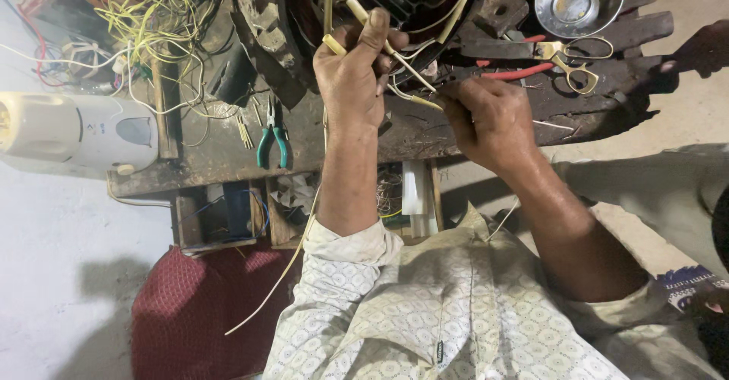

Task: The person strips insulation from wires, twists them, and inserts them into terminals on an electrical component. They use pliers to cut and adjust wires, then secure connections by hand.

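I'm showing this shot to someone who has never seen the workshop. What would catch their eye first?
First, the two hands in the middle: the left hand grips cream-sleeved wires coming from the big dark motor at the top, while the right hand pinches a thin wire beside it. Next, the yellow wire tangle top left, and the green pliers lying on the worn bench.

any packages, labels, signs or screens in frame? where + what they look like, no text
No packages, signs or screens.
Small mark: on the white appliance lying at the left end of the workbench, a tiny dark print beside its grey oval panel; too small to make out.
Garment tag: at the front of the person's patterned shirt, bottom centre, a narrow dark strip.
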The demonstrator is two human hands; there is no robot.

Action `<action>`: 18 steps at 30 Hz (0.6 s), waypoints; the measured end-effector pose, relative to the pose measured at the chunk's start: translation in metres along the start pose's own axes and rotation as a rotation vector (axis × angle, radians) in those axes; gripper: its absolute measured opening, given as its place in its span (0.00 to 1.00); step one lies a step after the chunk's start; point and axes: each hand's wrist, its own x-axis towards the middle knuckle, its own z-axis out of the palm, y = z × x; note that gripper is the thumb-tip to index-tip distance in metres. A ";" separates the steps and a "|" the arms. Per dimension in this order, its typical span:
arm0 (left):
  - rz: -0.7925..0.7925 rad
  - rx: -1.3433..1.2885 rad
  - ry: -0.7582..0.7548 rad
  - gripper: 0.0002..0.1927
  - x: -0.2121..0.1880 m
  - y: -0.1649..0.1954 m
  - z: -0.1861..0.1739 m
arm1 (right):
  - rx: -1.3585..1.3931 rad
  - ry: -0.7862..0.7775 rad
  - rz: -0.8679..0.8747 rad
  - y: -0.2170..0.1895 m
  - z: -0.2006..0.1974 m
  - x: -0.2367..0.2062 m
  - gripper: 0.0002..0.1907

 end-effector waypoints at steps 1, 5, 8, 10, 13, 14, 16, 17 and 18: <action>0.004 -0.005 0.004 0.18 0.000 0.000 0.002 | -0.012 -0.001 0.007 -0.002 -0.002 0.000 0.05; -0.014 -0.091 -0.030 0.19 0.003 0.008 0.005 | 0.062 -0.031 0.084 -0.008 -0.008 -0.001 0.07; -0.124 -0.284 -0.209 0.19 0.005 0.019 -0.001 | 0.164 -0.084 0.240 -0.003 -0.019 -0.001 0.09; -0.175 -0.360 -0.305 0.19 0.002 0.022 -0.007 | 0.204 -0.137 0.316 0.000 -0.024 -0.003 0.09; -0.125 -0.338 -0.333 0.17 0.002 0.019 -0.011 | 0.198 -0.169 0.278 0.005 -0.026 -0.002 0.06; -0.090 -0.312 -0.313 0.17 0.003 0.017 -0.010 | 0.176 -0.148 0.228 0.005 -0.024 -0.002 0.05; -0.039 -0.239 -0.222 0.17 0.005 0.013 -0.009 | 0.134 -0.106 0.143 0.006 -0.022 -0.001 0.05; -0.021 -0.191 -0.149 0.17 0.005 0.011 -0.006 | 0.115 -0.087 0.105 0.006 -0.022 -0.001 0.05; 0.000 -0.143 -0.078 0.18 0.006 0.010 -0.004 | 0.095 -0.065 0.066 0.006 -0.021 -0.001 0.06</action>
